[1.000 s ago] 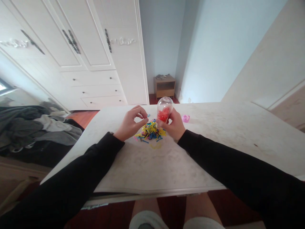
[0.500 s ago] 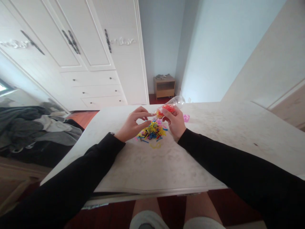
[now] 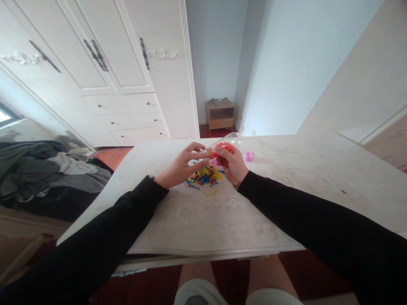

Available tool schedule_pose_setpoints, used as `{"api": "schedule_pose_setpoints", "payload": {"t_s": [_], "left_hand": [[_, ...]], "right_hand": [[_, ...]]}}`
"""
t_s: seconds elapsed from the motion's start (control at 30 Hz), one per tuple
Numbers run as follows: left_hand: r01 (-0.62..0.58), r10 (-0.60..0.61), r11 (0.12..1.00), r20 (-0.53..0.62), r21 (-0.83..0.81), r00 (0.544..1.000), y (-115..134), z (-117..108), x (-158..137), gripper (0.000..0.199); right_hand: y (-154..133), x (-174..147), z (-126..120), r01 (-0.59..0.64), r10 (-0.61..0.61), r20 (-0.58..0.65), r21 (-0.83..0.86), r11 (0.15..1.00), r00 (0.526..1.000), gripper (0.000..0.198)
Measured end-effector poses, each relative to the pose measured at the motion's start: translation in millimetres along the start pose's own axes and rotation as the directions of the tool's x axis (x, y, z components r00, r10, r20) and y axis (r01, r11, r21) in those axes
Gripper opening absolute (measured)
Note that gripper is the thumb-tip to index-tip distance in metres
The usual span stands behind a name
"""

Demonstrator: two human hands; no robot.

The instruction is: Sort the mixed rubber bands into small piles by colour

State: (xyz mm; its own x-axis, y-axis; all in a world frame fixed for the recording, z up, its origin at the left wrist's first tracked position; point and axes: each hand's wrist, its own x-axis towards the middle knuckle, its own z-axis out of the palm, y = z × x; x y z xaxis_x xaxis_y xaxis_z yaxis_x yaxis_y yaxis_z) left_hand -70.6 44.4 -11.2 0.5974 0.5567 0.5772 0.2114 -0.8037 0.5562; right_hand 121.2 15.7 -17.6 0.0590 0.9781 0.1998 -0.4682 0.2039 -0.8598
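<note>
My right hand (image 3: 233, 165) is closed around a clear plastic bottle (image 3: 233, 137), which lies tilted with its neck towards the left. Red-orange bits (image 3: 225, 147) that look like small elastic bands show inside it. My left hand (image 3: 187, 165) is at the neck, fingers stretched out and thumb apart; whether it touches the plastic is hard to tell. Under both hands, a loose pile of small yellow, blue, pink and red bands (image 3: 205, 174) lies on the white table (image 3: 210, 224). One yellow band (image 3: 209, 192) rests in front of the pile.
A pink ring-like piece, perhaps a cap (image 3: 249, 156), sits on the table right of my right hand. Dark and grey clothes (image 3: 63, 173) are heaped at the left. White wardrobes (image 3: 121, 55) and a small wooden cabinet (image 3: 220, 114) stand beyond the table.
The bottle has tipped lower, and its red bits now show nearer the neck. My left hand has moved slightly right, up to the neck. The pink piece shows more fully.
</note>
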Motion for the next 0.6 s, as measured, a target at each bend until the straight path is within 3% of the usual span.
{"api": "schedule_pose_setpoints", "payload": {"t_s": [0.3,0.6], "left_hand": [[0.069,-0.093,0.990,-0.206,-0.124,0.974,-0.6,2.3,1.3,0.017],[0.099,-0.106,0.994,-0.203,-0.043,0.973,1.3,-1.6,1.6,0.013]], "right_hand": [[5.0,1.8,-2.0,0.019,-0.017,0.025,-0.045,0.999,1.000,0.042],[4.3,9.6,-9.1,0.064,-0.069,-0.051,-0.084,0.994,0.996,0.043]]}}
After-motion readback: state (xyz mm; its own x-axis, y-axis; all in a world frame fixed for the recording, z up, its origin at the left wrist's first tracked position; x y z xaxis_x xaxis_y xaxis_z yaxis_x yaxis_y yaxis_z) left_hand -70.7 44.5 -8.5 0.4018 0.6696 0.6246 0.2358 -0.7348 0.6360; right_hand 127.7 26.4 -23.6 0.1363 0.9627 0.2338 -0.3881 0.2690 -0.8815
